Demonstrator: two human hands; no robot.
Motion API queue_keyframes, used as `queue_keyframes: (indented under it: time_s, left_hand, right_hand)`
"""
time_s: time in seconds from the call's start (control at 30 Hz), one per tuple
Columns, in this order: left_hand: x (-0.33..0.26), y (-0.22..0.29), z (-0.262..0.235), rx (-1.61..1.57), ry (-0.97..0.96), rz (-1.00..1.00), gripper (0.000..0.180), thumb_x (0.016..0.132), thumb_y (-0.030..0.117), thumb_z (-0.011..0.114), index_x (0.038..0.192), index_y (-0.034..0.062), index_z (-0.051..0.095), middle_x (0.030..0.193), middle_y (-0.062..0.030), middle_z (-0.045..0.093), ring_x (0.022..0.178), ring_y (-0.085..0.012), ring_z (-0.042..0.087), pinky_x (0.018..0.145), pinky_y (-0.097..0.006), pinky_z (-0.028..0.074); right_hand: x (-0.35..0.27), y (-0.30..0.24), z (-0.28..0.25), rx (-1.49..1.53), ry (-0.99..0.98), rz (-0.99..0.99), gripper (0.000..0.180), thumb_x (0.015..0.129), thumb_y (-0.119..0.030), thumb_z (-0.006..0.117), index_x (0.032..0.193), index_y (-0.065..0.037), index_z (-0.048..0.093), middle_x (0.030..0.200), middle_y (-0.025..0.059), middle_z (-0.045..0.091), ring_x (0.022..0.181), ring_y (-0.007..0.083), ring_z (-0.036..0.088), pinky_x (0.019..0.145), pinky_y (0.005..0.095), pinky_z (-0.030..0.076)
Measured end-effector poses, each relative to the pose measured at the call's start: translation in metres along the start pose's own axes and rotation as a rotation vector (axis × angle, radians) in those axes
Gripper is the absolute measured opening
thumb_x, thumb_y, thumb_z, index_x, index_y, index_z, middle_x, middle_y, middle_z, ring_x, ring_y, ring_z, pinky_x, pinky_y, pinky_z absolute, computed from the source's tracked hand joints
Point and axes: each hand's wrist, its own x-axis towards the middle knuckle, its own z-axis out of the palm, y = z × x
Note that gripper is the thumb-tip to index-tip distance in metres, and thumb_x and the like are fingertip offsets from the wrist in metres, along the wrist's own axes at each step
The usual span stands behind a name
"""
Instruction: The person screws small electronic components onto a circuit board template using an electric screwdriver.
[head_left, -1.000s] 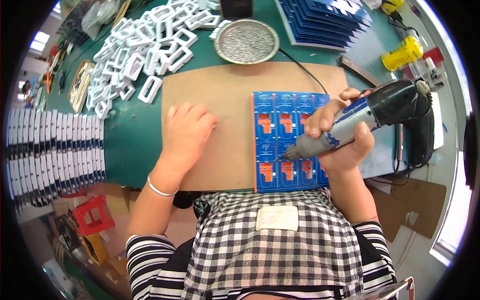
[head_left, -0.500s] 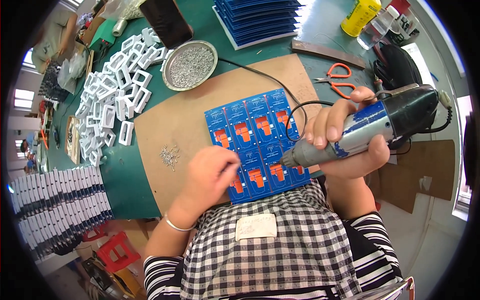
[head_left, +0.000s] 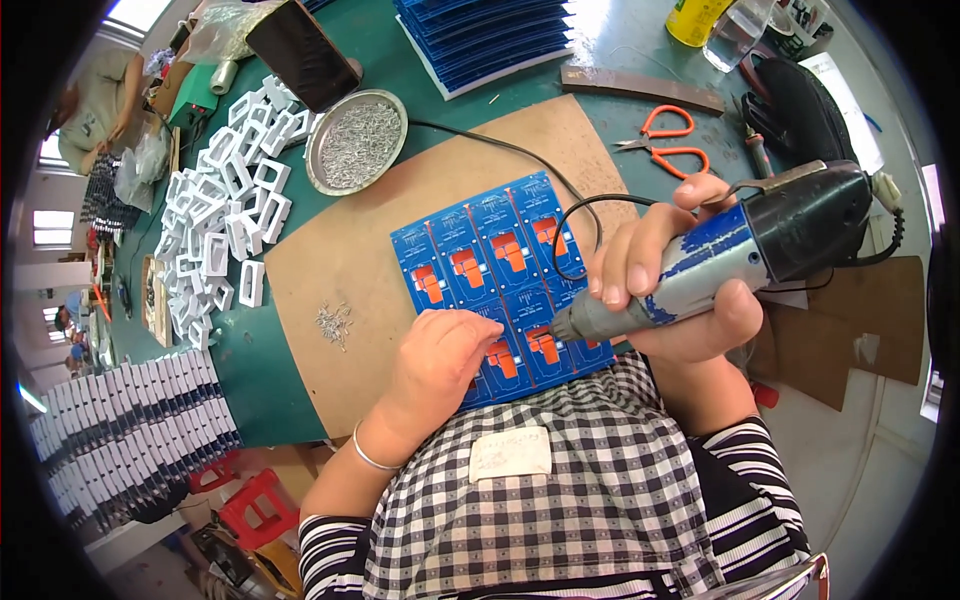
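A blue circuit board panel (head_left: 423, 243) lies in front of me, with rows of orange parts (head_left: 508, 252) set into it. My right hand (head_left: 640, 262) is wrapped round a silver and blue electric screwdriver (head_left: 708, 262). Its nose points left and hangs over the panel's lower right part, close to an orange part. Over the lower left of the panel is my left hand (head_left: 438, 350), thumb and fingertips pressed together next to an orange part. Whatever may be between those fingertips is too small to make out.
Loose screws (head_left: 334, 324) lie on the brown board (head_left: 300, 270), left of the panel. Behind stands a metal bowl of screws (head_left: 356, 142). White plastic frames (head_left: 215, 253) are heaped at left. Orange-handled scissors (head_left: 680, 158), a metal bar (head_left: 640, 88) and stacked blue panels (head_left: 490, 45) lie farther back.
My left hand has shifted right, its pinched fingertips now farther over the panel. The screwdriver stays in my right hand, its nose a little farther left. The whole view has shifted slightly.
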Motion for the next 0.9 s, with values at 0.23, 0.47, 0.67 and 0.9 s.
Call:
queue_keyframes:
  time_s: [0.23,0.47,0.67,0.9]
  left_hand:
    - [0.0,0.005,0.003,0.06,-0.041,0.03,0.019,0.071,0.002,0.07,0.089,0.0058,0.065,0.085,-0.0063,0.064,0.077,-0.0238,0.06,0.071,-0.034,0.048]
    - [0.004,0.006,0.003,0.077,-0.043,0.051,0.018,0.07,0.003,0.07,0.087,0.0052,0.065,0.082,-0.0062,0.06,0.076,-0.0225,0.058,0.069,-0.033,0.045]
    - [0.006,0.007,0.005,0.084,-0.033,-0.007,0.02,0.066,0.001,0.074,0.082,0.0057,0.065,0.079,-0.0059,0.058,0.074,-0.0245,0.056,0.066,-0.034,0.045]
    - [0.007,0.002,0.008,0.06,-0.052,0.029,0.021,0.065,0.004,0.075,0.082,0.0075,0.063,0.08,-0.0033,0.055,0.074,-0.0223,0.054,0.066,-0.035,0.041]
  right_hand:
    - [-0.001,0.002,-0.003,-0.017,0.007,0.0,0.062,0.076,-0.037,0.068,0.121,-0.006,0.038,0.074,0.0139,0.059,0.067,0.0265,0.062,0.069,0.04,0.052]
    - [0.001,0.006,0.006,-0.206,0.07,-0.007,0.062,0.077,-0.048,0.06,0.12,-0.009,0.041,0.068,0.0076,0.054,0.059,0.0204,0.058,0.06,0.0355,0.05]
    - [0.0,0.009,0.006,-0.214,0.072,0.009,0.061,0.077,-0.046,0.061,0.12,-0.007,0.041,0.068,0.0088,0.055,0.06,0.0209,0.059,0.061,0.0357,0.051]
    - [0.0,0.01,0.006,-0.236,0.075,0.003,0.06,0.078,-0.044,0.061,0.12,-0.007,0.041,0.069,0.0091,0.055,0.059,0.0209,0.059,0.061,0.0357,0.051]
